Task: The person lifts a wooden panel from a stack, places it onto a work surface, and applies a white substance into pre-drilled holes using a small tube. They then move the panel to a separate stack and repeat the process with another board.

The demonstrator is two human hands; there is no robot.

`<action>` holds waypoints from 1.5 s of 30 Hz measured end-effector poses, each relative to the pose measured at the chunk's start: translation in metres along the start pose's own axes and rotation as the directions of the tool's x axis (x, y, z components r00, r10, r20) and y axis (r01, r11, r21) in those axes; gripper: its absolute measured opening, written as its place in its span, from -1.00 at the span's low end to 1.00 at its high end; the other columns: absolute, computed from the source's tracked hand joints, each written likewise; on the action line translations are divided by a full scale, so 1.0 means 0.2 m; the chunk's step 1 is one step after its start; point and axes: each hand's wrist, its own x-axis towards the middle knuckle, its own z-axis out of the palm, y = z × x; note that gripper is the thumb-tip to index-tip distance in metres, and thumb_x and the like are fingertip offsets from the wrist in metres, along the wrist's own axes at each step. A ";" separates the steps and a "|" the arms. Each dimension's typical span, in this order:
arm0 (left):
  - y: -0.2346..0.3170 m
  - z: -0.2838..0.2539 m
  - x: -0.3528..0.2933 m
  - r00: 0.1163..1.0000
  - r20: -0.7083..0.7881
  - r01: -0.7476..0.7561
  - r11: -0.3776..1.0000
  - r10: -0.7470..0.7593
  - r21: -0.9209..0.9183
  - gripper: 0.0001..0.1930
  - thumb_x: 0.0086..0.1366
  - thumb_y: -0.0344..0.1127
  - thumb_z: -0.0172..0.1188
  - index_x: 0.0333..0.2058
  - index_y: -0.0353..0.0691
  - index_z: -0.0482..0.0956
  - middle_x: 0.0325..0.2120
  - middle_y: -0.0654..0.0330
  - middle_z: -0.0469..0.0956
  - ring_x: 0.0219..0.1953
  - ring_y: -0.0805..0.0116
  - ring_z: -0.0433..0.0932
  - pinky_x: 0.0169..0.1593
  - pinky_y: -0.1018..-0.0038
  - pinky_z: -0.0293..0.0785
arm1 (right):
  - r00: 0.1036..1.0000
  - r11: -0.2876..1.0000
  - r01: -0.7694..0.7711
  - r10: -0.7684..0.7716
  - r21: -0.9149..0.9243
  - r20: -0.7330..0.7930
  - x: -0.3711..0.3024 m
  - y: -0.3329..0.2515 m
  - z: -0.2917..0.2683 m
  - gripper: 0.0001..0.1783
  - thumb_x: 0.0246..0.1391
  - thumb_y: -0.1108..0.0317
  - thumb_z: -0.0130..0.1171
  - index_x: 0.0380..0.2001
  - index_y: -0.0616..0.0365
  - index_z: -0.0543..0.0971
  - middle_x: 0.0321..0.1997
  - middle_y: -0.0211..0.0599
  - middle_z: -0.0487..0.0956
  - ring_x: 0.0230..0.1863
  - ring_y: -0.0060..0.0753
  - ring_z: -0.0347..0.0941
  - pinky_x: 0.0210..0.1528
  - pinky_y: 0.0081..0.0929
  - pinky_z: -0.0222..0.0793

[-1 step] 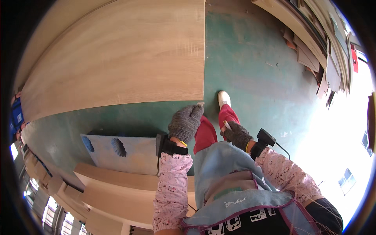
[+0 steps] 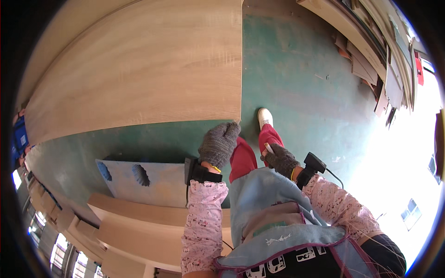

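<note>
A large light wooden board (image 2: 139, 69) lies flat over the green floor. My left hand (image 2: 219, 144), in a grey knit glove, curls over the board's near right corner. My right hand (image 2: 281, 160), also in a grey glove, hangs by my red trouser leg and is closed around a small white stick (image 2: 268, 148). Each wrist carries a black device, and a cable runs from the right one (image 2: 314, 163). My white shoe (image 2: 264, 117) stands just right of the board's corner.
A blue-grey panel (image 2: 148, 183) with two cut-outs lies below the board. Stacked pale boards (image 2: 134, 222) sit at lower left. Scrap panels and offcuts (image 2: 371, 69) line the upper right. Green floor (image 2: 306, 92) spreads to the right.
</note>
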 end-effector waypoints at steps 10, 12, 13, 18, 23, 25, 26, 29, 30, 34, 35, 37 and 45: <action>-0.08 0.05 -0.12 0.866 -0.149 0.075 0.419 -0.477 -0.905 -0.64 0.34 -0.03 0.08 -0.15 -0.23 0.52 -0.71 0.40 0.28 -0.71 0.60 0.22 -0.62 0.58 0.19 | 0.991 0.998 0.065 -0.067 -0.020 -0.118 0.11 -0.34 -0.22 -0.67 0.26 0.03 -0.02 -0.28 0.09 0.45 -0.42 -0.43 0.52 -0.42 -0.55 0.42 -0.39 -0.50 0.34; -0.16 0.06 -0.20 0.831 -0.198 0.020 0.383 -0.521 -0.923 -0.66 0.32 -0.06 0.11 -0.14 -0.22 0.51 -0.70 0.40 0.25 -0.71 0.60 0.20 -0.63 0.58 0.19 | 0.972 0.990 0.131 -0.118 0.056 -0.201 0.15 -0.45 -0.28 -0.73 0.22 0.10 0.03 -0.30 0.09 0.46 -0.47 -0.41 0.52 -0.44 -0.52 0.43 -0.38 -0.47 0.36; -0.20 0.07 -0.23 0.783 -0.243 -0.037 0.348 -0.572 -0.937 -0.68 0.30 -0.09 0.13 -0.14 -0.22 0.50 -0.70 0.40 0.22 -0.71 0.59 0.18 -0.64 0.57 0.19 | 0.963 0.971 0.155 -0.108 0.180 -0.247 0.17 -0.51 -0.32 -0.78 0.19 0.17 0.09 -0.33 0.10 0.47 -0.52 -0.39 0.51 -0.45 -0.49 0.44 -0.37 -0.45 0.37; -0.26 0.12 -0.29 0.719 -0.178 -0.002 0.254 -0.672 -0.967 -0.76 0.23 -0.13 0.20 -0.28 -0.18 0.52 -0.71 0.42 0.17 -0.73 0.57 0.12 -0.64 0.57 0.12 | 0.895 0.963 0.271 -0.257 -0.015 -0.363 0.30 -0.86 -0.50 -0.65 0.15 0.07 0.15 -0.39 0.17 0.47 -0.53 -0.36 0.53 -0.46 -0.50 0.46 -0.39 -0.42 0.36; -0.12 0.14 -0.17 0.773 -0.091 -0.031 0.105 -0.628 -0.994 -0.78 0.19 -0.12 0.24 -0.35 -0.14 0.53 -0.70 0.39 0.25 -0.72 0.55 0.15 -0.61 0.54 0.12 | 0.779 0.887 0.458 -0.372 0.055 -0.505 0.53 -1.24 -0.68 -0.74 0.16 0.13 0.10 -0.20 0.05 0.52 -0.44 -0.50 0.51 -0.47 -0.68 0.39 -0.47 -0.60 0.34; -0.06 0.16 -0.09 0.706 -0.120 -0.068 0.102 -0.698 -0.992 -0.82 0.17 -0.16 0.24 -0.38 -0.11 0.52 -0.63 0.34 0.39 -0.68 0.52 0.22 -0.57 0.54 0.16 | 0.717 0.891 0.441 -0.423 -0.109 -0.554 0.67 -1.37 -0.73 -0.73 0.11 0.19 0.13 -0.18 0.08 0.53 -0.31 -0.30 0.55 -0.31 -0.39 0.46 -0.29 -0.45 0.37; -0.06 0.16 -0.09 0.697 -0.111 -0.079 0.079 -0.708 -0.994 -0.82 0.19 -0.15 0.22 -0.35 -0.10 0.53 -0.53 0.29 0.50 -0.62 0.50 0.30 -0.51 0.56 0.23 | 0.638 0.868 0.419 -0.490 -0.265 -0.594 0.73 -1.44 -0.71 -0.70 0.06 0.24 0.15 -0.16 0.12 0.54 -0.19 -0.10 0.59 -0.15 -0.10 0.53 -0.10 -0.30 0.41; -0.03 0.21 0.04 0.649 -0.386 -0.190 0.351 -0.655 -0.917 -0.64 0.30 -0.01 0.07 -0.20 -0.20 0.58 -0.37 0.20 0.58 -0.55 0.52 0.43 -0.58 0.62 0.30 | 0.432 0.620 0.505 -0.784 -0.600 -0.447 0.95 -1.64 -0.73 -0.62 -0.04 0.30 0.16 -0.08 0.10 0.53 0.01 -0.07 0.51 0.06 -0.02 0.41 0.07 -0.25 0.33; -0.03 0.22 0.07 0.649 -0.373 -0.085 0.424 -0.664 -0.902 -0.55 0.31 0.05 0.04 -0.07 -0.24 0.51 -0.14 0.13 0.57 -0.38 0.45 0.52 -0.50 0.61 0.41 | 0.444 0.619 0.495 -0.783 -0.610 -0.435 1.02 -1.70 -0.72 -0.60 -0.06 0.31 0.16 -0.08 0.10 0.53 0.04 -0.05 0.48 0.07 0.02 0.38 0.08 -0.21 0.32; -0.02 0.34 0.27 0.587 -0.243 -0.294 0.076 -0.773 -0.953 -0.36 0.33 0.13 0.02 0.16 -0.30 0.28 -0.12 0.08 0.54 -0.28 0.35 0.56 -0.37 0.47 0.52 | 0.456 0.509 0.438 -0.836 -0.741 -0.305 1.17 -1.86 -0.73 -0.62 -0.05 0.30 0.15 -0.09 0.10 0.53 -0.01 -0.02 0.49 0.03 0.09 0.39 0.06 -0.18 0.32; -0.01 0.37 0.30 0.548 -0.192 -0.278 0.039 -0.814 -0.960 -0.36 0.33 0.13 0.02 0.16 -0.30 0.28 -0.12 0.08 0.54 -0.28 0.35 0.56 -0.37 0.47 0.52 | 0.433 0.484 0.425 -0.851 -0.764 -0.298 1.19 -1.87 -0.72 -0.65 -0.02 0.30 0.13 -0.11 0.10 0.53 -0.05 -0.01 0.49 0.00 0.11 0.39 0.03 -0.15 0.33; -0.01 0.41 0.33 0.451 -0.290 -0.321 0.149 -0.844 -0.935 -0.36 0.33 0.13 0.01 0.13 -0.34 0.30 -0.12 0.07 0.52 -0.23 0.27 0.56 -0.29 0.38 0.54 | 0.404 0.439 0.440 -0.876 -0.783 -0.264 1.17 -1.89 -0.71 -0.67 0.00 0.29 0.12 -0.12 0.10 0.54 -0.09 -0.01 0.50 -0.04 0.13 0.39 0.01 -0.13 0.33; -0.02 0.35 0.08 0.572 -0.254 -0.465 -0.054 -0.780 -0.884 -0.43 0.33 0.19 -0.03 0.11 -0.13 0.29 0.00 0.16 0.44 -0.07 0.14 0.49 -0.16 0.23 0.51 | 0.557 0.423 0.491 -0.825 -0.761 -0.099 1.10 -1.78 -0.64 -0.75 0.16 0.18 0.04 -0.27 0.15 0.50 -0.30 0.02 0.44 -0.17 0.12 0.39 -0.16 -0.12 0.33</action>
